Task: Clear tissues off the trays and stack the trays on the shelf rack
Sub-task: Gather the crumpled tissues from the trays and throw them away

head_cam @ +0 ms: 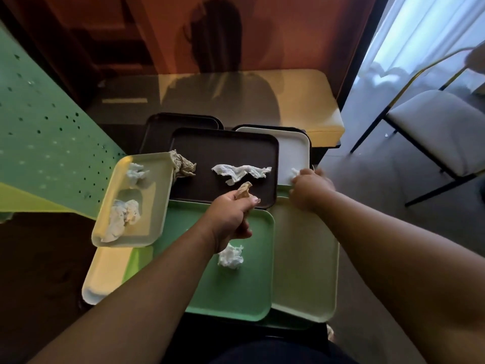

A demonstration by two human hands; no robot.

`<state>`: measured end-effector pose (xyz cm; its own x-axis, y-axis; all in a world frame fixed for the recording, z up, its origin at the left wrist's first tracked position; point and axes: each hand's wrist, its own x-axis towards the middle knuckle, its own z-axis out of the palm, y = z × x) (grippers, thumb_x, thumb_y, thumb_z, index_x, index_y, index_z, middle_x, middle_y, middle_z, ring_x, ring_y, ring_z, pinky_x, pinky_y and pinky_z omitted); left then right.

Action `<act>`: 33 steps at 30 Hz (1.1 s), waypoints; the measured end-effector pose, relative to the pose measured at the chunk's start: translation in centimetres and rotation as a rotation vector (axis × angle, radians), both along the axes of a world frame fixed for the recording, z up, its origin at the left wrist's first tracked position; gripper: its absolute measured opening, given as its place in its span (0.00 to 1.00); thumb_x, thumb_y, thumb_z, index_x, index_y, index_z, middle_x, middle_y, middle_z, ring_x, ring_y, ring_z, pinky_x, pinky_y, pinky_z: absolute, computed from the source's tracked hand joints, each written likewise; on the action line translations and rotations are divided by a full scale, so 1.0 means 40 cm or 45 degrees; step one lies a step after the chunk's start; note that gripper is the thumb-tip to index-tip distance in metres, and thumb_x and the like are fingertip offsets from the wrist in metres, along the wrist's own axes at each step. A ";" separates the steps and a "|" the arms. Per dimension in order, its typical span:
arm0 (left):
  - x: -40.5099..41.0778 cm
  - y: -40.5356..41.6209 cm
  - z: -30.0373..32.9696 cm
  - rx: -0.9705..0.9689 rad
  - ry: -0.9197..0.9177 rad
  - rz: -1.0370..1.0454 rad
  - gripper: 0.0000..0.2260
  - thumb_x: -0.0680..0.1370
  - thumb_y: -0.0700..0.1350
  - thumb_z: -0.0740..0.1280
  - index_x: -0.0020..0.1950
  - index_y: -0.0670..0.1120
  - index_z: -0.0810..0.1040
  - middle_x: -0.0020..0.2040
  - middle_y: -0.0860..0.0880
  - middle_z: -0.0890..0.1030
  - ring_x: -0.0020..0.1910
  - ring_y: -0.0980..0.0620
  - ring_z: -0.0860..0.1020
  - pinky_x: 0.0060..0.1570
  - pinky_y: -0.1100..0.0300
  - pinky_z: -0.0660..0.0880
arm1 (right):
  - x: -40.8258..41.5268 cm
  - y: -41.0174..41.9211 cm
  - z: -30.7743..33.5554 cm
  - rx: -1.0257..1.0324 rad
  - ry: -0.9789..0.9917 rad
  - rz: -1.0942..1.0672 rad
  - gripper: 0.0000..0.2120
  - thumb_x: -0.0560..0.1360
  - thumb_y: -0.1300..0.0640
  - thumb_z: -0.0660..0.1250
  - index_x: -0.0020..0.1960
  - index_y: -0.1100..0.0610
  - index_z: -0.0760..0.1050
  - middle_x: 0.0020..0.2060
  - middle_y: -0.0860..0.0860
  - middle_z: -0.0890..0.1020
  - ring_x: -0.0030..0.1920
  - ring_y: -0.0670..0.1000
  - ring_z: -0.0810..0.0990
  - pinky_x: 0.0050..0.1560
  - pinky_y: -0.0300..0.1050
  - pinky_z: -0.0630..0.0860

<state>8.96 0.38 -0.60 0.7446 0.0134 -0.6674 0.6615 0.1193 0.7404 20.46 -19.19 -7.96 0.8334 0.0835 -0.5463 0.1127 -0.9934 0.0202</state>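
Note:
Several trays overlap in front of me. My left hand [231, 216] is shut on a brown crumpled tissue [242, 190] at the near edge of the dark brown tray [204, 143]. That tray holds a long white tissue [240, 172], and another brown tissue [183, 164] lies at its left edge. My right hand [309, 189] grips a white tissue [296, 172] on the white tray [294, 151]. A white tissue ball [230, 256] lies on the green tray [236, 290]. The tilted cream tray [157, 195] at left holds two white tissues [122, 219].
A pale green tray [304, 271] lies at right and a white tray [105, 274] at lower left. More dark trays [168, 127] sit behind. A green perforated panel [44, 143] stands at left, a yellow bench [315, 106] beyond, and a white-cushioned chair [441, 127] at right.

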 end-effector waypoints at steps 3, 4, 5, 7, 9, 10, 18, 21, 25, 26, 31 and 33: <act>-0.007 -0.003 0.002 -0.050 -0.014 0.012 0.05 0.82 0.42 0.63 0.53 0.46 0.79 0.27 0.50 0.67 0.23 0.53 0.68 0.26 0.61 0.73 | -0.013 -0.002 0.037 0.031 -0.048 0.023 0.17 0.75 0.54 0.62 0.64 0.51 0.76 0.65 0.52 0.70 0.66 0.59 0.65 0.65 0.56 0.71; -0.011 -0.004 0.005 -0.055 -0.029 0.009 0.07 0.82 0.41 0.62 0.53 0.46 0.80 0.27 0.50 0.68 0.23 0.53 0.69 0.27 0.60 0.74 | -0.016 -0.005 0.043 0.039 -0.048 0.020 0.18 0.75 0.55 0.62 0.64 0.52 0.76 0.66 0.52 0.69 0.66 0.60 0.64 0.64 0.56 0.71; -0.014 -0.006 0.007 -0.049 -0.044 -0.002 0.07 0.82 0.40 0.62 0.53 0.45 0.80 0.28 0.49 0.68 0.23 0.53 0.69 0.27 0.60 0.74 | -0.016 -0.009 0.044 0.058 -0.043 0.001 0.19 0.75 0.57 0.63 0.65 0.53 0.76 0.67 0.52 0.69 0.66 0.60 0.64 0.64 0.55 0.71; -0.019 -0.009 0.011 -0.028 -0.061 -0.020 0.06 0.81 0.40 0.63 0.51 0.45 0.80 0.27 0.48 0.69 0.23 0.53 0.71 0.28 0.59 0.75 | -0.022 -0.010 0.051 0.142 -0.078 -0.064 0.21 0.75 0.59 0.64 0.68 0.55 0.75 0.68 0.52 0.70 0.65 0.59 0.66 0.63 0.55 0.73; -0.021 -0.007 0.013 -0.016 -0.072 -0.011 0.03 0.80 0.40 0.66 0.48 0.46 0.78 0.27 0.48 0.71 0.24 0.53 0.72 0.28 0.59 0.76 | -0.032 -0.005 0.063 0.261 -0.153 -0.119 0.22 0.76 0.60 0.64 0.69 0.57 0.74 0.71 0.52 0.70 0.67 0.58 0.67 0.64 0.57 0.74; -0.021 -0.006 0.011 -0.020 -0.074 0.002 0.02 0.79 0.40 0.67 0.48 0.46 0.78 0.28 0.49 0.72 0.25 0.53 0.73 0.28 0.58 0.76 | -0.040 0.000 0.072 0.337 -0.189 -0.147 0.22 0.77 0.60 0.64 0.71 0.57 0.73 0.73 0.52 0.69 0.69 0.58 0.68 0.66 0.56 0.74; 0.020 0.033 0.013 -0.202 -0.039 0.189 0.06 0.80 0.50 0.65 0.49 0.48 0.73 0.36 0.50 0.69 0.32 0.53 0.72 0.32 0.58 0.75 | -0.157 0.099 0.187 1.113 -0.373 -0.417 0.23 0.80 0.61 0.66 0.75 0.59 0.70 0.71 0.50 0.72 0.54 0.49 0.80 0.59 0.50 0.80; 0.025 0.083 0.025 -0.136 -0.009 0.182 0.17 0.78 0.59 0.64 0.56 0.46 0.75 0.41 0.49 0.69 0.36 0.52 0.71 0.32 0.58 0.75 | -0.241 0.175 0.260 1.478 -0.337 -0.479 0.18 0.81 0.63 0.65 0.69 0.57 0.76 0.64 0.47 0.78 0.48 0.44 0.81 0.50 0.40 0.81; 0.039 0.171 0.025 -0.334 0.060 0.150 0.24 0.76 0.65 0.63 0.57 0.47 0.79 0.44 0.47 0.75 0.39 0.49 0.75 0.39 0.53 0.78 | -0.310 0.285 0.280 1.782 -0.059 -0.602 0.13 0.79 0.66 0.66 0.61 0.59 0.83 0.57 0.53 0.85 0.44 0.42 0.83 0.42 0.34 0.76; 0.042 0.184 0.026 -0.408 0.042 0.151 0.19 0.78 0.61 0.63 0.52 0.46 0.80 0.41 0.46 0.77 0.37 0.49 0.76 0.39 0.52 0.79 | -0.311 0.305 0.268 1.769 -0.014 -0.625 0.13 0.78 0.66 0.67 0.60 0.60 0.83 0.55 0.55 0.86 0.42 0.44 0.82 0.39 0.35 0.75; 0.041 0.176 0.013 -0.167 -0.102 0.233 0.11 0.79 0.34 0.58 0.45 0.45 0.76 0.35 0.46 0.77 0.28 0.52 0.76 0.31 0.55 0.77 | -0.294 0.326 0.254 1.459 0.083 -0.494 0.11 0.79 0.63 0.68 0.60 0.58 0.83 0.46 0.49 0.84 0.40 0.42 0.79 0.39 0.32 0.75; 0.034 0.178 0.001 -0.192 -0.084 0.312 0.16 0.78 0.29 0.55 0.46 0.45 0.77 0.37 0.45 0.79 0.29 0.51 0.77 0.28 0.58 0.76 | -0.254 0.316 0.246 1.333 -0.015 -0.390 0.10 0.79 0.60 0.69 0.59 0.57 0.84 0.49 0.46 0.82 0.44 0.39 0.81 0.46 0.34 0.76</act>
<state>10.33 7.49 -0.58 0.7732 0.1023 -0.6258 0.5505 0.3815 0.7426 10.28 -6.53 1.87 0.9026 0.2905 -0.3176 -0.1374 -0.5048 -0.8522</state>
